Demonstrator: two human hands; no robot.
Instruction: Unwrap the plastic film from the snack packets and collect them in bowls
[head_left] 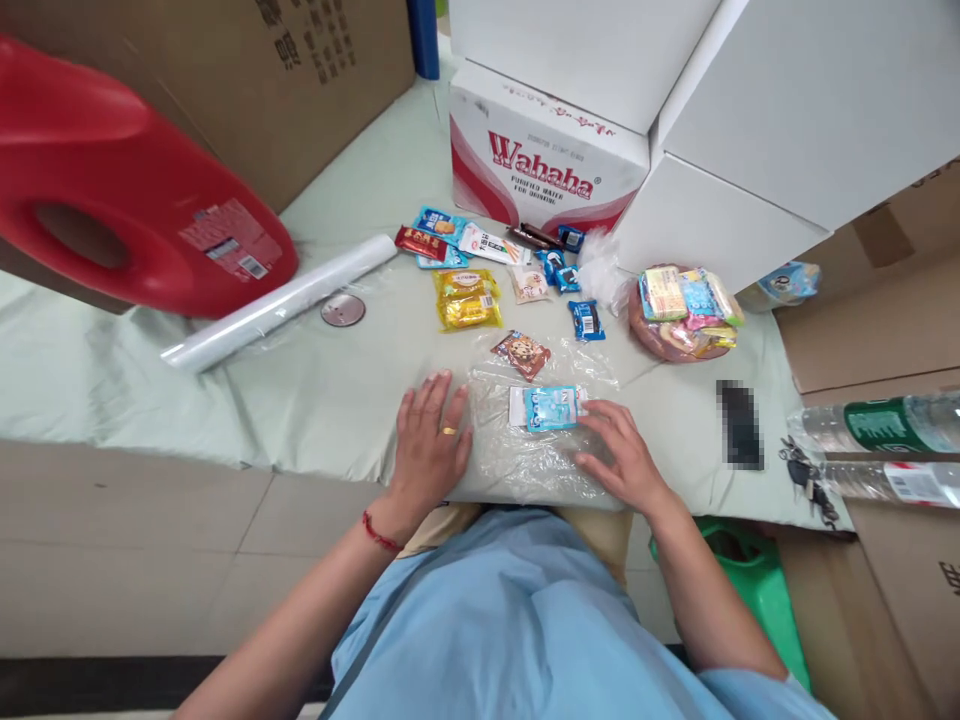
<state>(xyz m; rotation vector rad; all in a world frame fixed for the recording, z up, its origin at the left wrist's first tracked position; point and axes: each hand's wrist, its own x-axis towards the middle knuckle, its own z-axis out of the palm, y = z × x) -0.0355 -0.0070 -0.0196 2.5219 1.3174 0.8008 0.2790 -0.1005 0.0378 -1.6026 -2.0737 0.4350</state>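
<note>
A sheet of clear plastic wrap [499, 455] lies crumpled on the cloth-covered table in front of me. On it rests a light blue packet [551, 408] overlapping a white one, with a brown snack packet [523, 354] just beyond. My left hand [430, 435] lies flat at the wrap's left edge, fingers stretched out and holding nothing. At the right, my right hand [616, 450] has its fingers apart, the fingertips by the blue packet's right end. Several wrapped snacks, among them a yellow packet [466, 299], lie farther back.
A roll of plastic film [281, 302] and a round metallic disc [343, 310] lie left, beside a large red jug [135, 190]. A bowl of snacks [664, 335], keys [808, 482] and plastic bottles [885, 425] are at right. A Wahaba-style printed carton [547, 160] stands behind.
</note>
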